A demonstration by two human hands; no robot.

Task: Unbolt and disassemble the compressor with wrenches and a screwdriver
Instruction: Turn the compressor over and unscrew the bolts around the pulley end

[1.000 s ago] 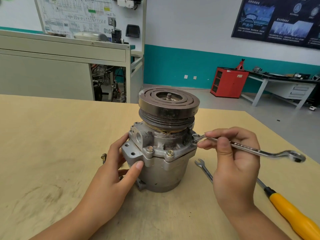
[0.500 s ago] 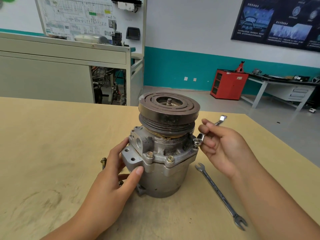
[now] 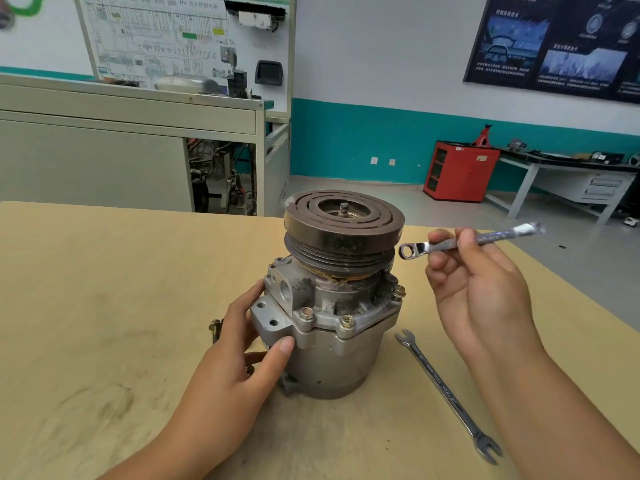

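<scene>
The grey metal compressor (image 3: 332, 341) stands upright on the wooden table (image 3: 104, 306), its brown pulley (image 3: 343, 223) on top. My left hand (image 3: 239, 355) holds its lower left side, thumb on the flange. Several bolts (image 3: 306, 315) sit in the flange rim. My right hand (image 3: 478, 289) is raised to the right of the pulley and pinches a ring wrench (image 3: 464, 242), whose ring end hangs in the air just clear of the pulley.
An open-ended wrench (image 3: 446, 393) lies on the table right of the compressor, under my right forearm. A loose bolt (image 3: 215, 330) lies behind my left hand. The table's right edge runs diagonally close by; a workshop bench and red cabinet stand beyond.
My right hand has lifted the ring wrench off the flange bolt on the right and swung it up beside the pulley. The left hand has stayed on the compressor.
</scene>
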